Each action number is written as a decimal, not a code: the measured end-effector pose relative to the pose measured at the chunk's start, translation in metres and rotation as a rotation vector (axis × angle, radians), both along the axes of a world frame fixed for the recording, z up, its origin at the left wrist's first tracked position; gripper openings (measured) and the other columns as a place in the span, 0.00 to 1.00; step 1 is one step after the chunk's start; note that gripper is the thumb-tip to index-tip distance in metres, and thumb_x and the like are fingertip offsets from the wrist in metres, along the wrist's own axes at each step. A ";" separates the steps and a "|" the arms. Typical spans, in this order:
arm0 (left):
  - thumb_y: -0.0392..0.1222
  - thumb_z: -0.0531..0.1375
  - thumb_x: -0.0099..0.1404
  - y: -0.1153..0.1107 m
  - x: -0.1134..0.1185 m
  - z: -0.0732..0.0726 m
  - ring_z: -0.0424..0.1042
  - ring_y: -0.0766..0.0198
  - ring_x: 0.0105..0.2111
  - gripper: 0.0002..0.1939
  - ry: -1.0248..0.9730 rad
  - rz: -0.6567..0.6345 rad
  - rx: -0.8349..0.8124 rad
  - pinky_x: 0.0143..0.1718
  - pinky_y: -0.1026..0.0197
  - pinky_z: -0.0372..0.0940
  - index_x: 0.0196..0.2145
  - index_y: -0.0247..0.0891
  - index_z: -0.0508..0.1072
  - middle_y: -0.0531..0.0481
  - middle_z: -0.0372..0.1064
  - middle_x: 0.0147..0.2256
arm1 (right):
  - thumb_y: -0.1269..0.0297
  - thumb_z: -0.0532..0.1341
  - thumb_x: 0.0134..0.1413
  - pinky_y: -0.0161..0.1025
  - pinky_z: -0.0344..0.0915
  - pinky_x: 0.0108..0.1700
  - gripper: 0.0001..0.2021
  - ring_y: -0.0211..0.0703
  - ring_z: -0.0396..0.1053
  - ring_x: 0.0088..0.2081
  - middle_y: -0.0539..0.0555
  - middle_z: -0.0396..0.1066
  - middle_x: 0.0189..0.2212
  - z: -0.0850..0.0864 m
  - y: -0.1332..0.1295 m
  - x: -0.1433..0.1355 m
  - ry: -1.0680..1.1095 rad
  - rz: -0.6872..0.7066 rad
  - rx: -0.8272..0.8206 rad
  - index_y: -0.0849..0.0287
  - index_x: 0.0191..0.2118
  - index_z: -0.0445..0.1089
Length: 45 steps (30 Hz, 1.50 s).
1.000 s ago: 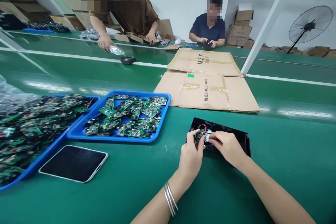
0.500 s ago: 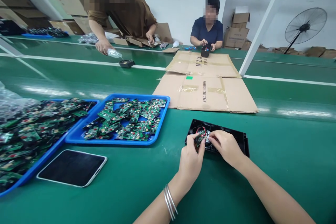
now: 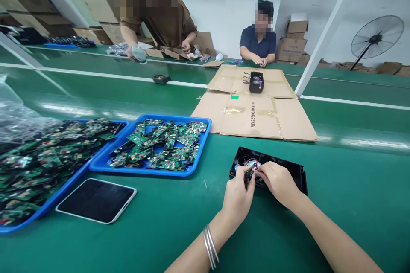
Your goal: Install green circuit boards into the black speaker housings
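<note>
My left hand (image 3: 238, 194) pinches a small green circuit board (image 3: 249, 175) between thumb and fingers, tilted on edge. My right hand (image 3: 278, 181) is closed at the board's right side, its fingertips pressed together; what they grip is too small and covered to make out. Both hands are over a black plastic casing (image 3: 290, 170) lying on the green table. Red and black wires (image 3: 252, 161) loop inside it near the board. A round, pale speaker-like part is partly covered by my fingers, and a small blue part (image 3: 237, 166) shows at the casing's left end.
Left of my hands stand a blue tray (image 3: 150, 172) of circuit boards and another heaped tray. A tablet-like device (image 3: 96, 200) lies before them. Flattened cardboard (image 3: 265, 115) bears another black casing (image 3: 256, 83). Two co-workers are across the table, one holding clear plastic (image 3: 139, 54).
My hands stay at the casing, the board turned more edge-on. One co-worker's black casing now rests on the cardboard, hands off it. The other co-worker's hand with the clear plastic has moved back.
</note>
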<state>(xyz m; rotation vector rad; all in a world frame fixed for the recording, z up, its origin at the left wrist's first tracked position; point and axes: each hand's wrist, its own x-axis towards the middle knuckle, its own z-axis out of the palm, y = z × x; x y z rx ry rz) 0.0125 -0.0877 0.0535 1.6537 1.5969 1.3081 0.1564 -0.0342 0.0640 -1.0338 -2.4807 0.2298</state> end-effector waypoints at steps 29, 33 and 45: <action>0.44 0.53 0.61 0.016 -0.027 0.010 0.75 0.59 0.31 0.13 -0.285 -0.146 -0.245 0.28 0.61 0.70 0.44 0.39 0.61 0.50 0.71 0.31 | 0.55 0.49 0.60 0.41 0.65 0.37 0.16 0.48 0.71 0.39 0.53 0.73 0.37 0.043 0.019 0.062 0.086 -0.286 -0.330 0.54 0.45 0.68; 0.47 0.60 0.55 0.018 -0.036 0.023 0.66 0.64 0.19 0.15 -0.010 -0.080 -0.221 0.21 0.65 0.61 0.38 0.39 0.66 0.57 0.65 0.20 | 0.57 0.51 0.59 0.42 0.65 0.37 0.15 0.50 0.70 0.42 0.54 0.72 0.41 0.056 0.014 0.081 0.010 -0.321 -0.374 0.55 0.46 0.68; 0.60 0.52 0.58 0.023 -0.027 0.040 0.53 0.70 0.11 0.24 -0.068 -0.061 -0.424 0.16 0.67 0.50 0.16 0.39 0.57 0.56 0.57 0.10 | 0.48 0.70 0.29 0.62 0.44 0.58 0.55 0.66 0.38 0.62 0.67 0.38 0.63 0.037 0.004 0.041 -0.252 -0.067 -0.369 0.59 0.64 0.45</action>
